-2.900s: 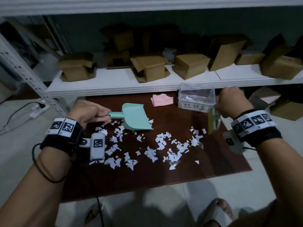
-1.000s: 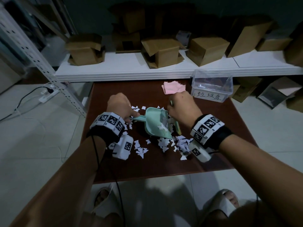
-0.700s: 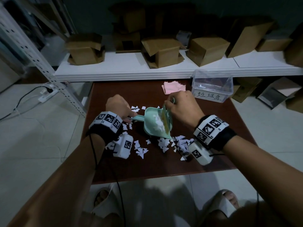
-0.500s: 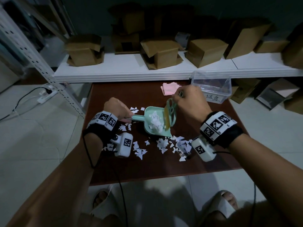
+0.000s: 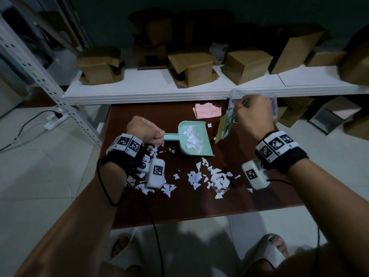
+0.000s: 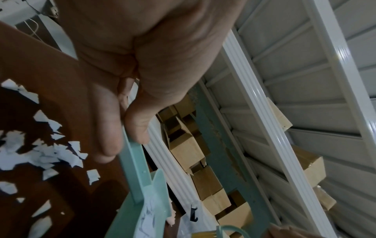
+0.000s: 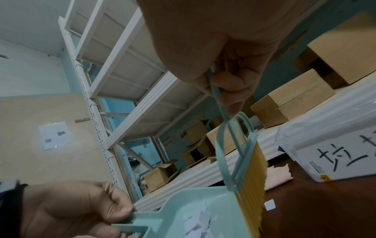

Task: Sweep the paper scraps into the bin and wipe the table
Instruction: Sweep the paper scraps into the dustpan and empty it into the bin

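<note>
My left hand (image 5: 142, 130) grips the handle of a mint-green dustpan (image 5: 194, 139), held just above the brown table (image 5: 199, 206) with a heap of white paper scraps in its tray. In the left wrist view the thumb and fingers (image 6: 107, 132) clamp that dustpan handle (image 6: 136, 170). My right hand (image 5: 252, 114) pinches the thin handle of a small brush (image 5: 224, 126) with yellow bristles, lifted just right of the pan. More paper scraps (image 5: 207, 177) lie on the table's near half. The clear bin (image 7: 333, 151) with a handwritten label stands at the back right, partly hidden by my right hand.
A pink cloth (image 5: 206, 110) lies at the back of the table, left of the bin. A low white shelf (image 5: 159, 90) with cardboard boxes (image 5: 191, 68) runs close behind. A perforated shelf post (image 5: 40, 76) stands left. My sandalled feet (image 5: 269, 250) are at the near edge.
The brush swept scraps into the pan and has lifted away to the right, toward the bin. The loaded dustpan has risen and levelled a little farther back. Fewer scraps lie on the table.
</note>
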A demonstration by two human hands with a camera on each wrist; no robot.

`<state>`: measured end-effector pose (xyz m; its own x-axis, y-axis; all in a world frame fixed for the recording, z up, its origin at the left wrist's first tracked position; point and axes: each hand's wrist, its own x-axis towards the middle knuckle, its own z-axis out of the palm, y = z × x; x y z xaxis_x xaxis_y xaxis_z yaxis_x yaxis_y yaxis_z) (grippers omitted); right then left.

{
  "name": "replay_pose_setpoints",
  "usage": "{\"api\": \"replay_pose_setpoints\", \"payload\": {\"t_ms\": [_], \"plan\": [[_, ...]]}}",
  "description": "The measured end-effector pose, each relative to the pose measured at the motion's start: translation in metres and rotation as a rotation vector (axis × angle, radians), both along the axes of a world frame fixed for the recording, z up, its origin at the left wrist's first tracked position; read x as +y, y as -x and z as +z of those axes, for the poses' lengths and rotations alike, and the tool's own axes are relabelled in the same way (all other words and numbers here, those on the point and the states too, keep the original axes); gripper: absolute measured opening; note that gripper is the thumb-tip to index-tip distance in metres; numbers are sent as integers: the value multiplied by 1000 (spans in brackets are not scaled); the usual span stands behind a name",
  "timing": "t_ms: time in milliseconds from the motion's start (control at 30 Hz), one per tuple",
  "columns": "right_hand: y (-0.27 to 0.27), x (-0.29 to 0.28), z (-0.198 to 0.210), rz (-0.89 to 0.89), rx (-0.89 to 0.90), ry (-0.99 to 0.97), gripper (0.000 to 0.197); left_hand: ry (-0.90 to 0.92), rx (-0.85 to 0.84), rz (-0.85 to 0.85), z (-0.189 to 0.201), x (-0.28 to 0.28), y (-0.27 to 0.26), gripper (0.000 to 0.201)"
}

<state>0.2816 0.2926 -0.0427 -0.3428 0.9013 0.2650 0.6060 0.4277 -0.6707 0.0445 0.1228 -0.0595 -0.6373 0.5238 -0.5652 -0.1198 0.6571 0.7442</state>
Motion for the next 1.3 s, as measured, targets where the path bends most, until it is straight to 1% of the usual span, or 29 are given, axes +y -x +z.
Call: {"api": "replay_pose_setpoints", "payload": {"t_ms": [100, 200, 300, 433, 500, 667, 733, 800, 900, 1000, 1100, 1200, 1300], "plan": [[-3, 2, 0, -14, -10, -17, 27, -81, -38, 38, 5, 3, -3, 3], [-10, 4, 3, -47, -32, -71, 28, -175, -52, 97, 11, 5, -3, 8], [-19, 9, 4, -99, -58, -97, 29, -254, -69, 119, 15, 6, -2, 8], [-31, 7, 6, -124, -177, -93, 22, -320, -90, 141, 25, 11, -3, 6], [-35, 3, 4, -98, -244, -50, 18, -353, -115, 149, 29, 16, -6, 4], [-38, -12, -5, 46, -415, 30, 19, -422, -160, 153, 32, 41, -23, 5], [-39, -25, -8, 100, -470, -4, 18, -450, -168, 158, 31, 55, -30, 4], [-38, -37, -10, 150, -501, -79, 19, -478, -172, 159, 29, 67, -38, 3], [-38, -43, -14, 204, -519, -137, 22, -485, -181, 144, 23, 85, -55, 3], [-39, -40, -20, 221, -509, -161, 21, -497, -189, 167, 17, 105, -73, 9], [-38, -36, -22, 215, -479, -157, 20, -538, -200, 203, 12, 122, -86, 10], [-43, -30, -25, 216, -448, -144, 19, -542, -235, 184, 6, 136, -99, 6], [-49, -25, -26, 235, -429, -137, 18, -508, -244, 159, 0, 146, -107, 8]]}}
